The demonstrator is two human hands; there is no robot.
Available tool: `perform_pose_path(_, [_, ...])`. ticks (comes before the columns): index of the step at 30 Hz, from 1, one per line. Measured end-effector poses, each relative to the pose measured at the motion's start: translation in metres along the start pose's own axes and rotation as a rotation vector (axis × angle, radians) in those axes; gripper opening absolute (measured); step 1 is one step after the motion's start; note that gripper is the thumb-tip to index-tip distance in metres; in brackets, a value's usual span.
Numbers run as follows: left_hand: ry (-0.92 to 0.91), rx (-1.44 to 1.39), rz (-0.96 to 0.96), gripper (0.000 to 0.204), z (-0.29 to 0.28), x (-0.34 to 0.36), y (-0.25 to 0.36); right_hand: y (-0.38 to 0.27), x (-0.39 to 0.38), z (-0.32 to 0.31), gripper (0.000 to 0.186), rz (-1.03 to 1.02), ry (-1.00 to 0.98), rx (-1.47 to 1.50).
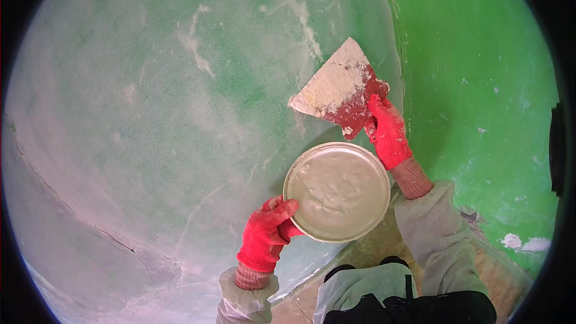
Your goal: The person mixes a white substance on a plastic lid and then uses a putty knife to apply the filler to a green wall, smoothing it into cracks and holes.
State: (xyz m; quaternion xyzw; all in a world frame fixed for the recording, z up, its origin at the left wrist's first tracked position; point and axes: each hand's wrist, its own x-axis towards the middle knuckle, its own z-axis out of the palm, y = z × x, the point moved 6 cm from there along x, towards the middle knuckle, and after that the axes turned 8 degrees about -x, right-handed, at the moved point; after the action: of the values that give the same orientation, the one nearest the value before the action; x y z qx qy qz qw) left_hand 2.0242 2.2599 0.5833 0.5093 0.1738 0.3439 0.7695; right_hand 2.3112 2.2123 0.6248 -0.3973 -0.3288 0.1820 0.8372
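My right hand (389,132), in a red work glove, is closed round the handle of a wide putty knife (342,87). Pale filler coats the knife's blade, which is held up close to the green wall; whether its edge touches the wall I cannot tell. Below it, my left hand (270,234), gloved in red too, grips the rim of a round, pale tub (290,219) at its lower left, thumb on top. Whitish, lumpy filler (339,192) covers the inside of the tub.
A whitish-green wall (150,114) with pale patches and cracks fills the left. At the right a bright green wall (474,72) meets it at a cracked corner. Chipped plaster (522,243) shows low on the right wall. Floor tiles (384,243) lie around my feet.
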Motion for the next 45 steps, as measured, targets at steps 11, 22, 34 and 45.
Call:
perform_pose_path(11, [0.03,-0.055,-0.039,0.026,-0.01,0.008,-0.001,-0.029,-0.03,-0.019,0.018,0.025,-0.028,-0.133])
perform_pose_path(22, [0.013,-0.059,-0.123,0.021,-0.013,0.017,-0.006,-0.048,-0.048,-0.015,0.022,0.036,0.018,-0.708])
perform_pose_path(34, [-0.051,-0.052,-0.186,0.036,-0.013,0.021,-0.018,-0.038,-0.056,-0.01,0.023,0.083,-0.016,-0.682])
perform_pose_path(45, [-0.026,-0.038,-0.206,0.037,-0.018,0.023,-0.024,-0.033,-0.056,-0.012,0.024,0.135,0.019,-0.776])
